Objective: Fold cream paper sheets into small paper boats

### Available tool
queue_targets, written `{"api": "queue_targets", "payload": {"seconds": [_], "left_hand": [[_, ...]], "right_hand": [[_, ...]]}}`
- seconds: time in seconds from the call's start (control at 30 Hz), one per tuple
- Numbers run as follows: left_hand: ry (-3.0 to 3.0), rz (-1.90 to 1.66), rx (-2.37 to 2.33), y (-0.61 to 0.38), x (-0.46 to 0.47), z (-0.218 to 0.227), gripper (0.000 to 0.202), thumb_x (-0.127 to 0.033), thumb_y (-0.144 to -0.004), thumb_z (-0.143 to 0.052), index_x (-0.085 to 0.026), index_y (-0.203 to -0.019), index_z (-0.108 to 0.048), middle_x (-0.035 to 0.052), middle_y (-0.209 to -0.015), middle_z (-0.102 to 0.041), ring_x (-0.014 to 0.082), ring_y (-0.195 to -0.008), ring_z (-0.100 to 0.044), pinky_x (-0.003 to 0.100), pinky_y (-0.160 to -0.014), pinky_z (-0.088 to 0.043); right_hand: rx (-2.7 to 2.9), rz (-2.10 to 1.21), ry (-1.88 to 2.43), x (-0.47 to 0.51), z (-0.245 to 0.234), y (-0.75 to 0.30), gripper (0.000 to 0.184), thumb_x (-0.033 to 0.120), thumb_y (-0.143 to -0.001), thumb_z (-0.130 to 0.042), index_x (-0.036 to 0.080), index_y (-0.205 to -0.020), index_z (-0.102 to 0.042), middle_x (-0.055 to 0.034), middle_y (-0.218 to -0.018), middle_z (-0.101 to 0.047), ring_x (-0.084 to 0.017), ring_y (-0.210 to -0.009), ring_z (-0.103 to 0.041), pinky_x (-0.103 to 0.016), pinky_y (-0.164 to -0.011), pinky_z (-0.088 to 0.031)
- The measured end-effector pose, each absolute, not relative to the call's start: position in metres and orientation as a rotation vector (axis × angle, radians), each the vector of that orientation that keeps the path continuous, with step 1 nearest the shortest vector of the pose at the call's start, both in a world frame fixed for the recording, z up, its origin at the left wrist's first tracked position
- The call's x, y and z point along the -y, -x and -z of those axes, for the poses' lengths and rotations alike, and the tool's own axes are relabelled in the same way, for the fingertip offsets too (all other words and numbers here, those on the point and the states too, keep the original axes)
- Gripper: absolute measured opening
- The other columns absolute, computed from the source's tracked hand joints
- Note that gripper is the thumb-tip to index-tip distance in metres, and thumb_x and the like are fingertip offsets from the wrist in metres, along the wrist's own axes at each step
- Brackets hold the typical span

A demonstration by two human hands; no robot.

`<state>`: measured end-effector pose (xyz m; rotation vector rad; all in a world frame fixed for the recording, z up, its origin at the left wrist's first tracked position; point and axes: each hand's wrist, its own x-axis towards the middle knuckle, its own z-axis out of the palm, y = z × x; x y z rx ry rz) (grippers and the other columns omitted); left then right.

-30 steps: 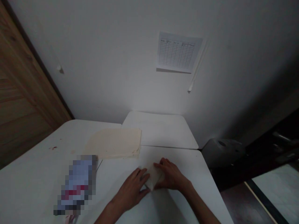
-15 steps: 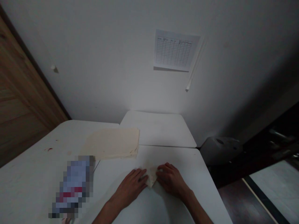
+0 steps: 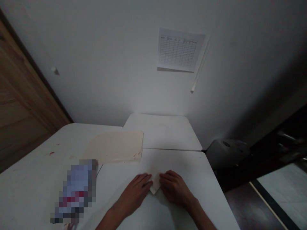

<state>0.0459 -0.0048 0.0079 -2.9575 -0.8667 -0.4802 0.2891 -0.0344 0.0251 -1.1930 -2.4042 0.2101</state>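
A small cream-coloured folded sheet (image 3: 155, 180) lies on the white table, one corner pointing toward me. My left hand (image 3: 136, 190) has its fingertips on the sheet's left edge, with thumb and fingers pinched together there. On the opposite edge, the curled fingers of my right hand (image 3: 175, 187) hold the sheet. Parts of both side edges are hidden under the fingers. Beyond my left hand lies a stack of thin cream sheets (image 3: 117, 145), its right edge uneven.
The white table (image 3: 192, 179) meets more white tabletops behind and to the left. A pixelated bluish packet-like item (image 3: 76, 182) lies at left. A printed chart (image 3: 179, 49) hangs on the wall. A grey-white container (image 3: 225, 153) stands beyond the table's right edge.
My right hand has come slightly down and left along the sheet's edge. The sheet's near corner has shifted a little left and toward me. My left hand has hardly moved.
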Motion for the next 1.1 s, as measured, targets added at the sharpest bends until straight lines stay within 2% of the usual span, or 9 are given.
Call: {"api": "queue_targets", "payload": {"seconds": [0.17, 0.33, 0.57, 0.87, 1.1], "left_hand": [[2.921, 0.633, 0.824, -0.041, 0.005, 0.002, 0.026, -0.013, -0.092, -0.047, -0.017, -0.115, -0.060, 0.0080, -0.123, -0.063, 0.0252, -0.118, -0.056, 0.043, -0.095, -0.051], [2.917, 0.815, 0.800, -0.039, 0.007, 0.001, 0.027, -0.015, -0.094, -0.044, -0.016, -0.115, -0.061, 0.0081, -0.118, -0.066, 0.0220, -0.115, -0.057, 0.039, -0.095, -0.053], [2.854, 0.897, 0.919, -0.037, 0.007, 0.006, 0.024, -0.017, -0.095, -0.043, -0.017, -0.108, -0.064, 0.0085, -0.109, -0.067, 0.0218, -0.106, -0.061, 0.040, -0.094, -0.052], [2.884, 1.056, 0.973, -0.037, 0.006, -0.003, 0.025, -0.017, -0.097, -0.040, -0.016, -0.100, -0.064, 0.0065, -0.088, -0.068, 0.0184, -0.083, -0.063, 0.034, -0.078, -0.056], [2.895, 1.168, 1.146, -0.037, 0.006, -0.003, 0.018, -0.020, -0.094, -0.049, -0.018, -0.101, -0.064, 0.0071, -0.096, -0.067, 0.0196, -0.090, -0.062, 0.034, -0.081, -0.055]], "right_hand": [[2.402, -0.164, 1.226, 0.040, -0.022, -0.290, 0.011, 0.014, -0.086, -0.056, 0.021, -0.093, -0.061, -0.0057, -0.113, -0.064, -0.020, -0.097, -0.056, -0.033, -0.087, -0.047], [2.397, -0.148, 1.252, 0.041, -0.019, -0.289, 0.007, 0.016, -0.086, -0.057, 0.021, -0.089, -0.062, -0.0050, -0.115, -0.064, -0.020, -0.095, -0.056, -0.033, -0.084, -0.048], [2.365, -0.116, 1.295, 0.043, -0.009, -0.290, 0.017, 0.018, -0.094, -0.048, 0.022, -0.096, -0.065, -0.0062, -0.111, -0.067, -0.019, -0.087, -0.056, -0.033, -0.079, -0.048], [2.334, -0.097, 1.306, 0.043, -0.007, -0.291, 0.023, 0.020, -0.098, -0.041, 0.021, -0.098, -0.064, -0.0060, -0.095, -0.070, -0.019, -0.078, -0.055, -0.032, -0.075, -0.046], [2.254, -0.103, 1.300, 0.046, 0.000, -0.293, 0.021, 0.020, -0.097, -0.044, 0.022, -0.096, -0.064, -0.0048, -0.096, -0.070, -0.018, -0.075, -0.055, -0.031, -0.074, -0.045]]}}
